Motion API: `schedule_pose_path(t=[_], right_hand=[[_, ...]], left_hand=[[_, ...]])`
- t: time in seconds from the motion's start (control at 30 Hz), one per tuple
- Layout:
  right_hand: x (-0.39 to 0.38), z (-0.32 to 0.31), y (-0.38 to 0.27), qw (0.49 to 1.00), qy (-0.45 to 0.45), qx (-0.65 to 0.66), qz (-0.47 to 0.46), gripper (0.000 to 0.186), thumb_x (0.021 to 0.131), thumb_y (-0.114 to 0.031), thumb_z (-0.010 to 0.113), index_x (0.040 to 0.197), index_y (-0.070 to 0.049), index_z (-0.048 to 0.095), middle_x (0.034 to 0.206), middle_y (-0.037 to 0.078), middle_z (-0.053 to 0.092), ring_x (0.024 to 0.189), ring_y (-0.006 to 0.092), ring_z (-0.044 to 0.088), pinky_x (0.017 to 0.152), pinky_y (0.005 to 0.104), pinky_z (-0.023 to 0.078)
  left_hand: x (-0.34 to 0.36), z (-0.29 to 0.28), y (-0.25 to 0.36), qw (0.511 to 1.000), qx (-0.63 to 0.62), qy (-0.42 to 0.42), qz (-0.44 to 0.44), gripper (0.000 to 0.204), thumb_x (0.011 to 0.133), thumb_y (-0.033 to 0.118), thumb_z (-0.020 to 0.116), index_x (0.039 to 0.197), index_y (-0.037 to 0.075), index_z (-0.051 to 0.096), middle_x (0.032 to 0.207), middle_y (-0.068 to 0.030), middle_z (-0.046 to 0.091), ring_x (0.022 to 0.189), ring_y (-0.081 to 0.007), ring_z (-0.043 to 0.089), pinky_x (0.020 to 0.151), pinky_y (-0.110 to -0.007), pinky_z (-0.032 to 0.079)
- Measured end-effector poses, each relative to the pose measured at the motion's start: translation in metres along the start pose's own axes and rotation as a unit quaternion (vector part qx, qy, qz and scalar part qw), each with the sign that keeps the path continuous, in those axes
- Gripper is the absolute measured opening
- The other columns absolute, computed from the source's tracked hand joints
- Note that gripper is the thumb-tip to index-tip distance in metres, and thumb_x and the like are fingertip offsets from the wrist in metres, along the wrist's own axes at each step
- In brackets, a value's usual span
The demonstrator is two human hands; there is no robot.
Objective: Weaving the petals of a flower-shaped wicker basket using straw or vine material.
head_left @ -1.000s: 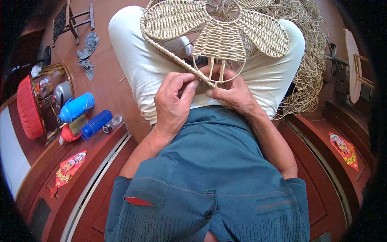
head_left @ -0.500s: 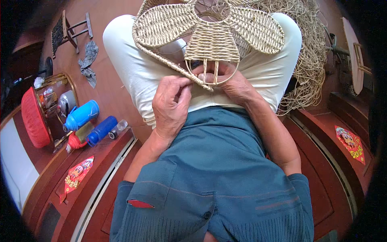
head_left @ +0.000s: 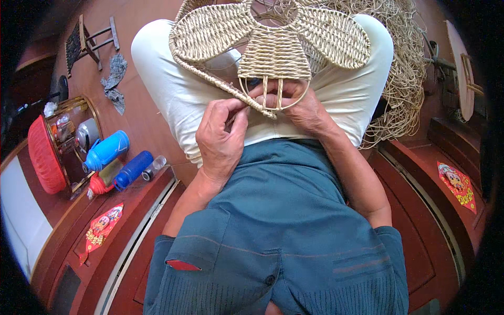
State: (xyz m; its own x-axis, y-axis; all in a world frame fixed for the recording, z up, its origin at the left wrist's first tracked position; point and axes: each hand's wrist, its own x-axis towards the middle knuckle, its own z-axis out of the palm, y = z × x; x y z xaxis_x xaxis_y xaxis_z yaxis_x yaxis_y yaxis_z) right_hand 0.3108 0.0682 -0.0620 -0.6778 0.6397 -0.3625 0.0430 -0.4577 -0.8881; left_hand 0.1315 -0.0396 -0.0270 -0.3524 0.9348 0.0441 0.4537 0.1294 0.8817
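Woven rattan piece (head_left: 273, 39) is resting on the lap, just above both hands. Left hand (head_left: 223, 139) is pinching a strand at its rim; right hand (head_left: 299, 107) is gripping the bare lower loop. Petals and centre woven; loop unfilled.

Woven piece (head_left: 273, 47): top cut off by picture edge. Right hand (head_left: 299, 107) fingertips hidden behind its lower frame. Left hand (head_left: 220, 139) pinch contents too small to tell.

Two blue bottles (head_left: 105, 150) lie on the left, with one red basket (head_left: 44, 156) farther left. One woven piece (head_left: 273, 39) rests far centre, beside one rope pile (head_left: 404, 68) on the right.
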Motion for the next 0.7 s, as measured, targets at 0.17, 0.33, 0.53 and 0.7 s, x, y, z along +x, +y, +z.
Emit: schedule_pose_path(t=[0.17, 0.33, 0.53, 0.7], right_hand=[[0.000, -0.002, 0.000, 0.999, -0.004, -0.048, 0.021, 0.029, 0.103, -0.020, 0.076, 0.124, 0.000, 0.079, 0.115, 0.002, 0.078, 0.105, 0.0111, 0.069, 0.096, 0.0283, 0.055], [0.000, -0.001, 0.002, 1.000, -0.003, -0.020, 0.011, 0.028, 0.104, -0.020, 0.075, 0.124, -0.001, 0.079, 0.116, 0.003, 0.078, 0.105, 0.0116, 0.070, 0.097, 0.0290, 0.057], [-0.001, 0.000, -0.001, 0.999, 0.005, 0.005, 0.033, 0.028, 0.104, -0.019, 0.075, 0.125, -0.001, 0.079, 0.116, 0.003, 0.079, 0.105, 0.0118, 0.070, 0.096, 0.0292, 0.057], [0.001, 0.002, 0.005, 1.000, 0.019, 0.011, 0.012, 0.032, 0.101, -0.025, 0.078, 0.123, -0.001, 0.079, 0.110, 0.003, 0.078, 0.099, 0.0119, 0.070, 0.088, 0.0286, 0.057]], left_hand=[[0.002, 0.001, 0.004, 0.989, 0.119, 0.012, 0.091, 0.018, 0.091, -0.001, 0.080, 0.108, 0.003, 0.073, 0.096, -0.0100, 0.070, 0.077, -0.0197, 0.070, 0.067, -0.034, 0.057], [0.003, 0.002, 0.013, 0.994, 0.111, -0.018, -0.010, 0.010, 0.095, 0.004, 0.078, 0.103, 0.001, 0.073, 0.090, -0.0069, 0.071, 0.072, -0.0138, 0.067, 0.063, -0.030, 0.054], [0.010, -0.001, 0.009, 0.854, -0.376, -0.049, -0.357, 0.015, 0.103, 0.013, 0.075, 0.103, -0.001, 0.071, 0.086, -0.0042, 0.071, 0.068, -0.0094, 0.065, 0.058, -0.023, 0.055], [0.006, -0.002, 0.002, 0.842, -0.403, -0.056, -0.354, 0.015, 0.103, 0.013, 0.076, 0.106, -0.001, 0.072, 0.088, -0.0054, 0.072, 0.070, -0.0104, 0.067, 0.060, -0.024, 0.057]])
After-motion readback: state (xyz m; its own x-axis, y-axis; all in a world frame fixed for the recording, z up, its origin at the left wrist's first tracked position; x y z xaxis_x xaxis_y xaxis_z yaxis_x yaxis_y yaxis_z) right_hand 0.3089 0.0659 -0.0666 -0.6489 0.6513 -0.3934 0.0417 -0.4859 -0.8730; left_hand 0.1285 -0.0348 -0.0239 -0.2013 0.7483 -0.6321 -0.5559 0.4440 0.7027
